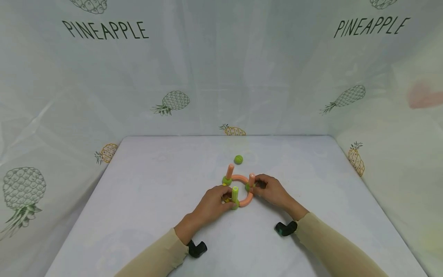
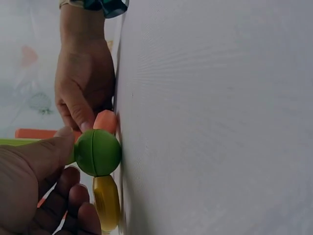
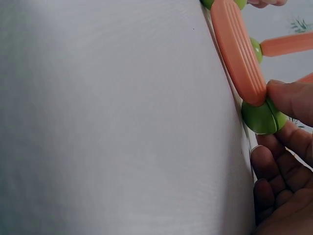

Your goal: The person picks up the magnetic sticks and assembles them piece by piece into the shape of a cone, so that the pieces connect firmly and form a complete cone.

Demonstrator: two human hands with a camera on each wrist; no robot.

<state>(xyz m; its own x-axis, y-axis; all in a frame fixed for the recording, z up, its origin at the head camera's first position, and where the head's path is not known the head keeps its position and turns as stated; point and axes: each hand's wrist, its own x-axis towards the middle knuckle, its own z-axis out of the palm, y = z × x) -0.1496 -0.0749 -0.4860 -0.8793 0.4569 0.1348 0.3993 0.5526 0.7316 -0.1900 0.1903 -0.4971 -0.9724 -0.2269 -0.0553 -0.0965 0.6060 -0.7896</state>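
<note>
On the white table lies a ring of curved orange rods [image 1: 246, 201] and yellow rods [image 2: 107, 203], joined by green balls [image 2: 98, 152]. A light-green rod [image 1: 235, 194] stands upright from the front ball, with an orange rod [image 1: 252, 179] on the right ball and another orange rod [image 1: 230, 171] on the back-left one. My left hand [image 1: 212, 202] pinches the light-green rod just above its ball. My right hand [image 1: 273, 191] grips the right-hand green ball [image 3: 261, 116] between thumb and fingers, at the foot of its upright rod. The left hand partly covers the yellow side.
Behind the ring, a loose green ball [image 1: 238, 159] sits on the table [image 1: 155, 173]. A pale curtain [image 1: 221, 69] with pineapple prints hangs along the back and sides. Black devices [image 1: 197, 249] are worn at both wrists.
</note>
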